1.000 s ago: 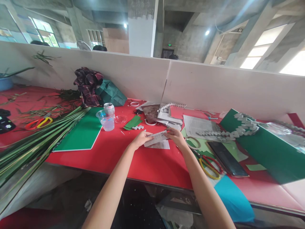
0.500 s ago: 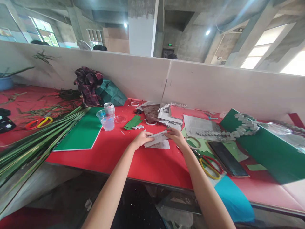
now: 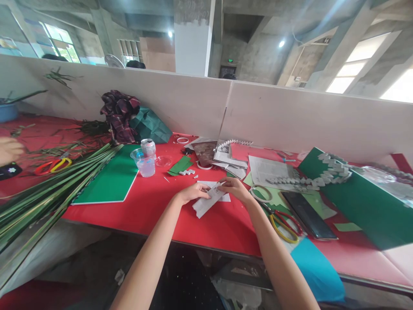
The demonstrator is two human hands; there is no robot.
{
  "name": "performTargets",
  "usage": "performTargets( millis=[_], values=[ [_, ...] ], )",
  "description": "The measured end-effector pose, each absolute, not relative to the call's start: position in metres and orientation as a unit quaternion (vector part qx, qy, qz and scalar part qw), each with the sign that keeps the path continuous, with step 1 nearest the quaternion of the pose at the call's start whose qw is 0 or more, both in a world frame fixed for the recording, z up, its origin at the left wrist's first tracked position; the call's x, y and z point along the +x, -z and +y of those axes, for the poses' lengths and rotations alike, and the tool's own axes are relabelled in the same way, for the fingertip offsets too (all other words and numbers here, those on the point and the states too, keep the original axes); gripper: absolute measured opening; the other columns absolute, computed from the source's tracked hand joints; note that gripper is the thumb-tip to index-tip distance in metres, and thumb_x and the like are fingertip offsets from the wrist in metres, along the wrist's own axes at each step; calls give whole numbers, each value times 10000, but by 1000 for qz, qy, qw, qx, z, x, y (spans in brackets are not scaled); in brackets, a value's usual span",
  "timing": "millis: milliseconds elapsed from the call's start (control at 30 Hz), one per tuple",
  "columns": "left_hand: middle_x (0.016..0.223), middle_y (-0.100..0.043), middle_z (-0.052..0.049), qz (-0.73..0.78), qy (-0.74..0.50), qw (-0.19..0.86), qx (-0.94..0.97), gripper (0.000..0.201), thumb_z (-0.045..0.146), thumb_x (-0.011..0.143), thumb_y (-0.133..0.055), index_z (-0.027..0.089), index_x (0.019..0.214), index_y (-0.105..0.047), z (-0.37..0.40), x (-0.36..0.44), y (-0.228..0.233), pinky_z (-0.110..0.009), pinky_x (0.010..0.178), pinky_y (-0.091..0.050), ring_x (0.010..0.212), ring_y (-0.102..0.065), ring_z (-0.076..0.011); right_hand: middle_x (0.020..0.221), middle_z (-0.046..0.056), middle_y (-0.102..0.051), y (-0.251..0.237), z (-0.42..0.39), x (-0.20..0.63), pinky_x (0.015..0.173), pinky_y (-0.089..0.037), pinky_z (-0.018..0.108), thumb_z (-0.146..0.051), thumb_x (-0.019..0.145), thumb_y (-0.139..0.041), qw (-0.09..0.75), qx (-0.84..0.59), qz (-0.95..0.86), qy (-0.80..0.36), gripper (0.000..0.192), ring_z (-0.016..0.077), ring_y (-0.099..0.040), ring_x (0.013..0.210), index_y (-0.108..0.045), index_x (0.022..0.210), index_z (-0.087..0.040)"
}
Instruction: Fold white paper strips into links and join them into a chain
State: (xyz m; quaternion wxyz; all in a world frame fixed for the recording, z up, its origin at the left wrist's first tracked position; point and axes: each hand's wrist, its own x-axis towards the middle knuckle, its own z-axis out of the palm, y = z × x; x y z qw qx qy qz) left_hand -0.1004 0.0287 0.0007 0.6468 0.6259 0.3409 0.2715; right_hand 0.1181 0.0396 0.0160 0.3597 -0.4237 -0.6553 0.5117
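Observation:
Between my two hands is a folded strip of printed paper (image 3: 206, 204), tilted with its lower left end toward me. My left hand (image 3: 192, 192) pinches its left edge, thumb on top. My right hand (image 3: 235, 187) grips the upper right end between thumb and fingers. Partly covered beneath it, another printed paper piece (image 3: 226, 197) lies on the red tabletop (image 3: 155, 219). Small folded paper pieces (image 3: 187, 172) sit just beyond my left hand, beside some green paper (image 3: 180, 165).
Scissors (image 3: 284, 226), a tape roll (image 3: 261, 193) and a phone (image 3: 309, 215) lie to the right, near a folded-paper chain (image 3: 322, 177). At left are a plastic cup (image 3: 145, 163), a can (image 3: 148, 149), long green leaves (image 3: 58, 193) and another person's hand (image 3: 11, 150).
The paper strip has turned and come lower, its left end now nearer me. My right hand has shifted slightly down. The other person's hand has come into view at far left.

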Motion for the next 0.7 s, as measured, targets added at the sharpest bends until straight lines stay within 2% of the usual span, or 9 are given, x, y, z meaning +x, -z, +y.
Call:
performTargets(
  millis=[133, 367, 567, 700],
  values=[
    [992, -690, -83, 353, -287, 627, 632, 271, 326, 732, -681, 157, 941, -709, 29, -99, -2, -284, 779, -426, 910, -604, -208, 690, 27, -677, -16, 36, 113, 646, -472, 298, -385, 619, -740, 329, -419, -671, -516, 366, 183, -626, 678, -645, 893, -162],
    [726, -660, -51, 367, -318, 588, 646, 268, 396, 736, -667, 130, 757, -688, 31, -93, 4, -270, 627, -393, 686, -570, -171, 693, 27, -670, -5, 41, 111, 609, -460, 285, -408, 632, -738, 320, -403, -682, -521, 376, 182, -619, 668, -622, 896, -167],
    [761, -678, -78, 361, -330, 580, 652, 296, 410, 713, -693, 119, 765, -704, 33, -92, 7, -286, 619, -411, 693, -581, -188, 690, 24, -663, -10, 39, 112, 593, -440, 269, -396, 639, -737, 320, -405, -683, -517, 357, 163, -597, 638, -644, 891, -160],
    [741, -679, -81, 364, -332, 587, 642, 309, 408, 699, -710, 105, 758, -698, 35, -91, 10, -287, 605, -421, 660, -582, -179, 739, 33, -659, -5, 40, 108, 604, -429, 266, -417, 714, -666, 335, -387, -716, -475, 284, 163, -578, 666, -680, 839, -163]
  ],
)
